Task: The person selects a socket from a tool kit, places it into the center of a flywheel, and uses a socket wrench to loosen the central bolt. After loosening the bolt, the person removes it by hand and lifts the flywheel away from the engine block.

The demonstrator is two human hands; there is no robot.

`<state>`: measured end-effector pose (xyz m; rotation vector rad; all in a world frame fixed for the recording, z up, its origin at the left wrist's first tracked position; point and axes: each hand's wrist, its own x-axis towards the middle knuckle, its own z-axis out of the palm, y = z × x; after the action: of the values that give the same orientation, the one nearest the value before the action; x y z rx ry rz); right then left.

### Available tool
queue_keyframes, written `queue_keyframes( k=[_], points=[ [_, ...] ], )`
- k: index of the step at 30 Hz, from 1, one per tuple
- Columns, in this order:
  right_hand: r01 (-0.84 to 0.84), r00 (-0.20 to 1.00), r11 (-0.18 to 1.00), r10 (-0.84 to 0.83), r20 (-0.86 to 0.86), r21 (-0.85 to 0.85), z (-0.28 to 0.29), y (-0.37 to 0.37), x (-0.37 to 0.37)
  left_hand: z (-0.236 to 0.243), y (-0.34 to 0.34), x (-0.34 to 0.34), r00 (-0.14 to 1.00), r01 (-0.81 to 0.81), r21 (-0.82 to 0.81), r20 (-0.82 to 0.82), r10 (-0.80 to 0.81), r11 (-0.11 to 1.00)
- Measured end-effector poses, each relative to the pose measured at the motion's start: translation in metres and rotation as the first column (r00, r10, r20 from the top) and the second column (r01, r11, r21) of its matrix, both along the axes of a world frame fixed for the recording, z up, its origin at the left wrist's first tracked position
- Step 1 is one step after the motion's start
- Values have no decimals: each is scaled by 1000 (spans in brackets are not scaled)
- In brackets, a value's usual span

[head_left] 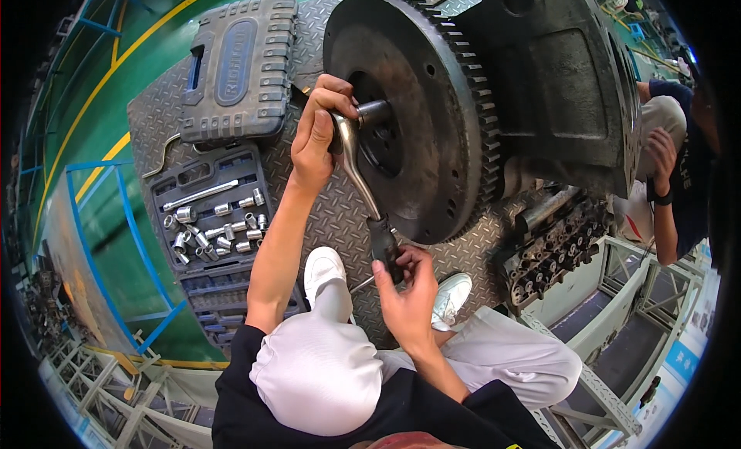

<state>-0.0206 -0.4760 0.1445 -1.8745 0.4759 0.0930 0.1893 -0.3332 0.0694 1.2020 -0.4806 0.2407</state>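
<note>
Holds a socket wrench [355,163] against the middle of the toothed wheel [428,140], with the left hand [315,129] closed around the metal head and the right hand [409,291] wrapped around the black grip [382,244], below the wheel's centre. Probably braces the head on the left to hold the socket [376,112] square to the wheel, and grasps well away from it for leverage. Seems to have the open tray [235,165] of loose sockets [222,209] set left of the wheel for easy reach, near the ribbed case [270,79]. Cannot make out the socket's far end, lost in shadow at the wheel's hub, or any bolt under it. Can see only part of the engine block [556,86], behind and right of the wheel, cut off at the top, and little of another person [661,152], farther right.
</note>
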Motion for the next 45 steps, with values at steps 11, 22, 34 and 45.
queue_keyframes(
  k=[11, 22, 34, 45],
  points=[
    [145, 988, 984, -150, 40, 101, -11, -9, -1, -6, -23, -2, 992, -43, -225, -122, 16, 973],
    [125, 979, 973, -89, -186, 193, -37, 1, 3, 47, -15, -13, 918, -222, 496, -183, 351, 840],
    [-60, 998, 918, 64, 3, 393, -127, 41, 45, 47, -24, -17, 866, -327, 549, -151, 477, 769],
    [-205, 967, 945, 237, -98, 256, -112, 34, 45, 56, -22, -15, 872, -274, 542, -209, 443, 794]
  ],
)
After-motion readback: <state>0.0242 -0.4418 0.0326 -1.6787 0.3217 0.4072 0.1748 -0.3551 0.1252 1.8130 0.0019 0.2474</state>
